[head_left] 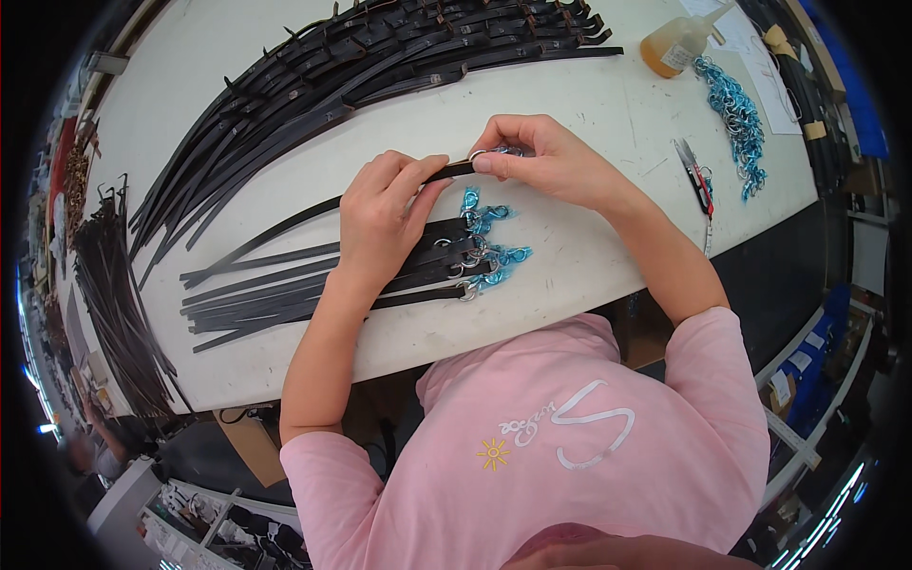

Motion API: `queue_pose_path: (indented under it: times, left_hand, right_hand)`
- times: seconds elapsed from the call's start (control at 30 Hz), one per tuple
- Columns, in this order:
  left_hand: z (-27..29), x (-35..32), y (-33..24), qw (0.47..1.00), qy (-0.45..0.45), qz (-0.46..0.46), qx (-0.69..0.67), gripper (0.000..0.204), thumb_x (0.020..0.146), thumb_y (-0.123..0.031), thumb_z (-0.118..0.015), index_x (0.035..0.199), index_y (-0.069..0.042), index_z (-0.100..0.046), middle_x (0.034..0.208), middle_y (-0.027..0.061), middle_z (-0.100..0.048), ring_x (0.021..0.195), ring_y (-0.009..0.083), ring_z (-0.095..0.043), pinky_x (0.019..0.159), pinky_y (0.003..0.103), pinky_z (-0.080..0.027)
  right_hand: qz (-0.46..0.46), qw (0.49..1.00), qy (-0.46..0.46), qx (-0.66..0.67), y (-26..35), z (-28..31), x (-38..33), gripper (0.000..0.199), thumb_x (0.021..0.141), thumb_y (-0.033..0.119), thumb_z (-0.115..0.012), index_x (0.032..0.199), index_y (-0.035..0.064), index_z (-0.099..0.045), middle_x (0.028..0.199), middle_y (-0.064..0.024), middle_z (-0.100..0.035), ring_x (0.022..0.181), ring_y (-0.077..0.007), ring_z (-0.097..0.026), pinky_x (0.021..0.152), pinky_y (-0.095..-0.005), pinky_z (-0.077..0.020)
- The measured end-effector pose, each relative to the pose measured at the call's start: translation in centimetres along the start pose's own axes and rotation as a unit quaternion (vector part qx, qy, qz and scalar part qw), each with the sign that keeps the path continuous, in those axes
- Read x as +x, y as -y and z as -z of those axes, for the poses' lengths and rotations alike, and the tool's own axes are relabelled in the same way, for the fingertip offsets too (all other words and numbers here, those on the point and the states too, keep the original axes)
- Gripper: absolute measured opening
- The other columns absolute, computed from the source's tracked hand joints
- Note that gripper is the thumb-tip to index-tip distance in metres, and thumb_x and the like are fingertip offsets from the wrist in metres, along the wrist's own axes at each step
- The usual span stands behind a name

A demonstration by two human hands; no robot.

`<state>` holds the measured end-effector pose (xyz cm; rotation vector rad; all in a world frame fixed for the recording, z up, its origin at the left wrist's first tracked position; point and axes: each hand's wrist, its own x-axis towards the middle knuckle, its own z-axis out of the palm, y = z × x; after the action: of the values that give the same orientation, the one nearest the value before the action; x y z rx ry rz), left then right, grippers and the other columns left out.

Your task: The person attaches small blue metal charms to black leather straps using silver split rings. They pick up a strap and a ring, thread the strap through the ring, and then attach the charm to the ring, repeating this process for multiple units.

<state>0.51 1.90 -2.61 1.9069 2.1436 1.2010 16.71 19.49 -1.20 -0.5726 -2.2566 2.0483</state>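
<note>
A long black strap (304, 215) runs from the table up into both hands. My left hand (385, 209) pinches it near its end, thumb and fingers closed. My right hand (537, 157) is closed on a metal ring (482, 154) at the strap's tip; a clasp partly hidden by the fingers hangs there too. Below the hands lie several finished-looking black straps (275, 290), side by side, with silver rings (465, 290) and clasps in blue film (508, 255) at their right ends.
A large pile of black straps (380, 57) covers the far table, and a bundle of thin straps (114, 285) hangs over the left edge. At the right are a glue bottle (676, 46), a heap of blue-wrapped clasps (733, 119) and red-handled snips (696, 179).
</note>
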Motion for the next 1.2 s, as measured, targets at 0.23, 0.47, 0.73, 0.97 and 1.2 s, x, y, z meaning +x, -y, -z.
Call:
queue_pose_path:
  times: [0.23, 0.47, 0.73, 0.97, 1.2]
  left_hand:
    - [-0.61, 0.04, 0.06, 0.997, 0.000, 0.036, -0.061, 0.020, 0.084, -0.005, -0.079, 0.103, -0.006, -0.073, 0.083, 0.0060, -0.064, 0.065, 0.0180, -0.063, 0.057, 0.029, -0.052]
    - [-0.32, 0.14, 0.02, 0.996, 0.016, 0.055, -0.064, 0.021, 0.086, -0.005, -0.077, 0.106, -0.007, -0.074, 0.085, 0.0060, -0.065, 0.064, 0.0176, -0.064, 0.057, 0.028, -0.052]
    - [-0.30, 0.03, 0.02, 0.996, 0.021, 0.060, -0.062, 0.020, 0.086, -0.007, -0.078, 0.106, -0.007, -0.075, 0.084, 0.0061, -0.065, 0.064, 0.0177, -0.064, 0.057, 0.029, -0.052]
    - [-0.30, -0.06, 0.14, 0.996, 0.024, 0.057, -0.061, 0.020, 0.085, -0.006, -0.078, 0.105, -0.008, -0.075, 0.083, 0.0062, -0.065, 0.064, 0.0181, -0.064, 0.057, 0.028, -0.052]
    - [-0.50, -0.35, 0.33, 1.000, 0.020, 0.009, -0.019, 0.025, 0.082, -0.008, -0.080, 0.106, -0.011, -0.075, 0.080, 0.0048, -0.062, 0.068, 0.0192, -0.060, 0.059, 0.032, -0.049]
  right_hand:
    - [0.015, 0.999, -0.008, -0.030, -0.35, 0.11, 0.32, 0.018, 0.097, 0.020, -0.068, 0.104, 0.0027, -0.067, 0.090, 0.0008, -0.066, 0.084, -0.0056, -0.056, 0.076, -0.0221, -0.0460]
    - [0.007, 0.998, -0.018, -0.067, -0.56, 0.16, 0.45, 0.019, 0.098, 0.020, -0.067, 0.104, 0.0026, -0.067, 0.086, 0.0015, -0.064, 0.081, -0.0053, -0.056, 0.073, -0.0219, -0.0454]
    - [-0.004, 0.998, -0.012, -0.065, -0.32, 0.04, 0.33, 0.019, 0.099, 0.021, -0.065, 0.104, 0.0028, -0.066, 0.085, 0.0015, -0.064, 0.080, -0.0055, -0.056, 0.072, -0.0219, -0.0451]
    - [0.015, 0.996, -0.003, -0.087, -0.43, 0.11, 0.39, 0.020, 0.100, 0.023, -0.064, 0.101, 0.0031, -0.065, 0.082, 0.0008, -0.064, 0.078, -0.0061, -0.057, 0.071, -0.0233, -0.0458]
    - [0.012, 0.992, 0.022, -0.125, -0.25, 0.49, 0.18, 0.020, 0.101, 0.022, -0.061, 0.097, 0.0022, -0.065, 0.077, -0.0009, -0.063, 0.073, -0.0081, -0.057, 0.070, -0.0244, -0.0462]
